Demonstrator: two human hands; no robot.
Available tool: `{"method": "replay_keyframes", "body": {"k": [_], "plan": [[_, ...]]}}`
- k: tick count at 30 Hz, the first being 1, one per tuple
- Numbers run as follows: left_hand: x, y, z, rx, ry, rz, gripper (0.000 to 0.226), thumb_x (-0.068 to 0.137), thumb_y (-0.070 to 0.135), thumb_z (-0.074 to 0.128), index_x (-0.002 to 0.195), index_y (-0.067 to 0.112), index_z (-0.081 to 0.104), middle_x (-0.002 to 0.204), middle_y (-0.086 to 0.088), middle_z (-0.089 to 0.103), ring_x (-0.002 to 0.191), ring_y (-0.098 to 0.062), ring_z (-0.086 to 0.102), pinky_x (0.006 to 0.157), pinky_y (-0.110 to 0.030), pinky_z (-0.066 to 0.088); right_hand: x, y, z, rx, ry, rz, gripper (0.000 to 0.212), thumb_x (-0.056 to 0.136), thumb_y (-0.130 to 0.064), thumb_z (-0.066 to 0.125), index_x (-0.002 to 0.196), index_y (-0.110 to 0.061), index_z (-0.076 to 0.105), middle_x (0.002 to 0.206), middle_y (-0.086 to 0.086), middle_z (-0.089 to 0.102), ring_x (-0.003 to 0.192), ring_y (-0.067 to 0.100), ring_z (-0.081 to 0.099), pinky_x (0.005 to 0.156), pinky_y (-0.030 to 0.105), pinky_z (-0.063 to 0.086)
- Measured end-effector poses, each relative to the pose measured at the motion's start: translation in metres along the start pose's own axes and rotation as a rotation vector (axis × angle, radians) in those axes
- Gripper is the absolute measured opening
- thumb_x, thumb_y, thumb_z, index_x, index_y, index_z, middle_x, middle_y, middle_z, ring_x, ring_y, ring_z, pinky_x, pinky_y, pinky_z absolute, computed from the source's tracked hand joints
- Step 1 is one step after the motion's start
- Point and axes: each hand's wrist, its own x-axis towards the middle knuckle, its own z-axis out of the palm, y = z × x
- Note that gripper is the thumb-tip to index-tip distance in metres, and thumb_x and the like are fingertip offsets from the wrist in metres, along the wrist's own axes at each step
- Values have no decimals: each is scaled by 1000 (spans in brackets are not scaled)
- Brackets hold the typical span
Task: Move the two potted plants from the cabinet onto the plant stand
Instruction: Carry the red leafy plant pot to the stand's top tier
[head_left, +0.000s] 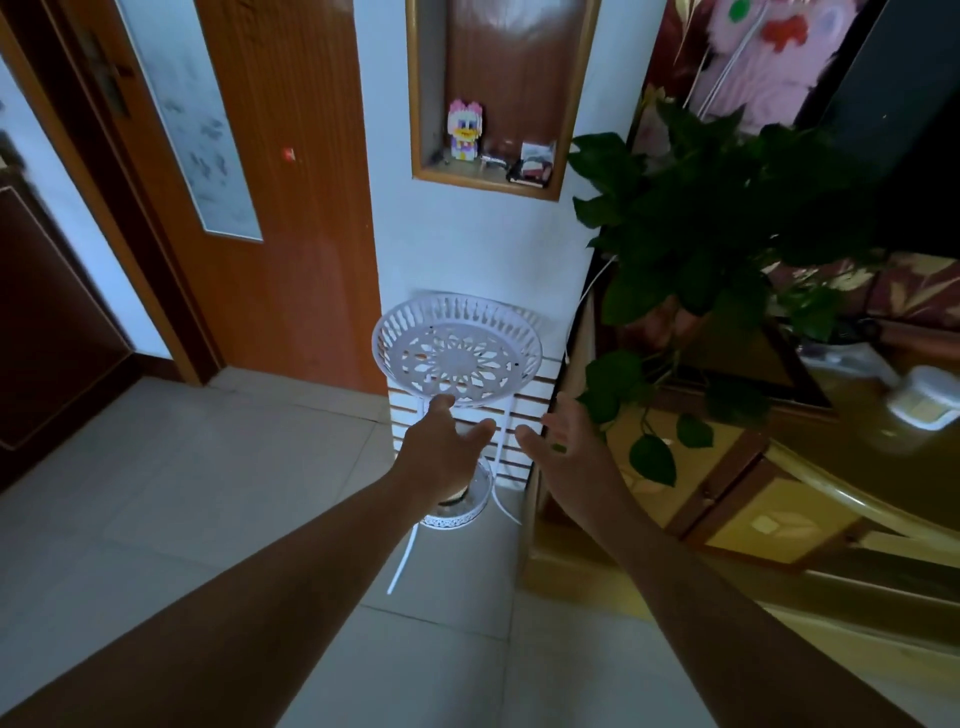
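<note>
Reaching twd white plant stand (457, 353) by the wall, left hand (441, 452) fingertips at top tray's near rim, right hand (566, 441) open w/ nothing held, leafy potted plant (711, 234) on cabinet (753, 499) at right.

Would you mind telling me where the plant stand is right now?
In the head view, the white plant stand stands centre frame against the white wall, just left of the cabinet, with the left hand at its top tray's near rim.

My plant stand (457, 353) looked like white-painted openwork metal; the cabinet (779, 519) was glossy yellow lacquered wood; floor tiles (208, 493) matt.
</note>
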Motion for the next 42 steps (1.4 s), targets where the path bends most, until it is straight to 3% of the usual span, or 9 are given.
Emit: {"method": "replay_keyframes", "body": {"k": [4,8,17,21,25,29,35,38,42], "plan": [[-5,16,-23,-4,-27,59,56,92,35,51,141,13,34,137,-11,54,122,-25,54,90,-28,41,-4,-32,-2,31,43,-25,68,86,-39,59,143,-25,26,143,3,46,128,20,47,105,38,41],[11,26,-60,11,-63,106,61,92,39,50,143,11,32,139,-14,52,123,-30,55,99,-37,46,5,-67,8,4,100,-10,73,82,-49,58,143,-27,25,141,2,48,127,23,49,104,47,43],[88,28,-153,12,-240,244,66,88,43,54,142,15,31,140,-10,53,118,-30,58,99,-44,48,35,-148,71,-9,411,53,76,83,-45,61,145,-21,25,147,7,40,129,24,45,109,43,37],[124,27,-175,57,-271,303,60,89,41,53,141,16,34,136,-7,56,117,-29,58,98,-37,47,50,-168,91,28,457,86,71,87,-34,60,145,-17,24,147,8,40,130,21,43,105,30,34],[164,34,-174,104,-348,368,56,91,38,51,140,15,36,136,-9,57,121,-29,56,101,-34,42,75,-173,92,0,551,176,81,79,-49,59,145,-18,25,147,11,41,132,27,43,111,40,33],[199,50,-155,121,-459,430,55,92,38,49,141,17,35,139,-7,54,122,-26,54,94,-24,38,109,-164,81,-17,636,256,73,87,-41,56,146,-14,22,142,15,47,127,33,47,105,49,37],[262,76,-132,186,-570,525,53,92,38,48,140,21,34,141,-6,51,108,-22,60,86,-27,50,171,-157,71,40,721,324,74,87,-40,56,147,-17,19,146,15,42,131,33,44,106,50,37],[296,83,-122,202,-641,565,53,92,37,49,140,22,33,141,-7,51,118,-26,58,98,-38,49,199,-156,69,28,771,356,73,87,-40,57,146,-19,22,145,13,43,130,33,45,105,50,39],[332,92,-108,198,-765,595,52,93,33,48,142,21,33,143,-7,50,123,-27,54,96,-37,48,226,-152,71,32,849,410,69,87,-40,56,145,-21,25,143,14,45,129,32,46,105,52,38]]}}
